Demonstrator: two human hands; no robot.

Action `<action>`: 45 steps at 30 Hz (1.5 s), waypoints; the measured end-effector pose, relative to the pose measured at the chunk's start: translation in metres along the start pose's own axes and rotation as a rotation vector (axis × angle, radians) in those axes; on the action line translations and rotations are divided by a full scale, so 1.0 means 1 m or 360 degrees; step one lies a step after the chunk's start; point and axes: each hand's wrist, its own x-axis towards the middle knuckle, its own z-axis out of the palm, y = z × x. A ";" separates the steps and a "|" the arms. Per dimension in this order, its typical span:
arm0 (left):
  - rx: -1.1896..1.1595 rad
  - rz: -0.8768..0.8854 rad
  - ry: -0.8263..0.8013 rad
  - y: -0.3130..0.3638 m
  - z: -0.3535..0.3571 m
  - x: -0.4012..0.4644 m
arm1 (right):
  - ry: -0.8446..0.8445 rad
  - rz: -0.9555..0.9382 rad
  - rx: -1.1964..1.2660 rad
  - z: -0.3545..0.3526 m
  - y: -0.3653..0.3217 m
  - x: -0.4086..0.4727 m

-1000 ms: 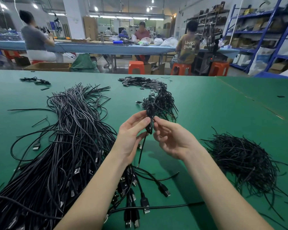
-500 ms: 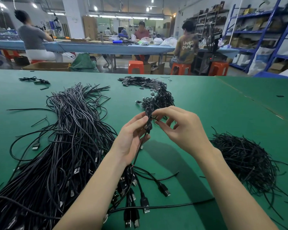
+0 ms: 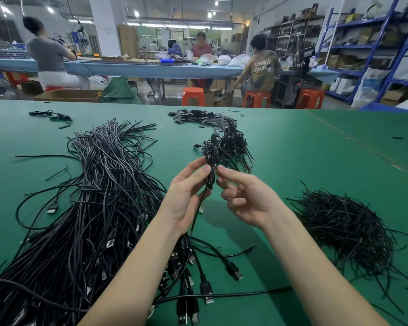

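Currently the left hand (image 3: 186, 198) is clamped on a small coiled cable (image 3: 210, 164), thumb on one side and fingers on the other. It holds the coil upright above the middle of the green bench (image 3: 316, 161). The right hand (image 3: 245, 198) sits just beside it, fingers half curled and the index tip touching the waist of the coil. Whether it pinches anything there I cannot tell, as anything that thin is lost against the black cable.

The step looks like binding the coil at its middle. To do it well, the left hand should squeeze the loops flat and even so none springs out. The right hand should work tight against the waist and turn close to the cable, not out at the ends. The loose tail (image 3: 199, 205) hanging below the left palm wants tucking in before the coil is set down.

Everything is matte black. The heap of loose cables (image 3: 92, 208) on the left is long, round and springy, ending in boxy USB plugs (image 3: 233, 271) with bright metal mouths at the near edge. The heap of thin black ties (image 3: 344, 227) on the right is wiry and bristling. Farther off lie finished bundles (image 3: 231, 144), knotted and spiky, and beyond them small flat black pieces (image 3: 196, 116).
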 end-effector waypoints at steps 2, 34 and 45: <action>0.0007 -0.0023 0.0018 0.000 -0.002 0.001 | 0.0058 -0.0419 -0.0568 -0.002 -0.001 -0.002; 0.0119 0.0106 0.0085 -0.007 -0.002 0.005 | 0.0053 -0.0010 -0.0046 -0.006 -0.003 -0.002; 0.0186 0.0108 0.0321 -0.015 -0.010 0.014 | 0.0288 -0.0853 -0.0763 0.006 0.015 0.009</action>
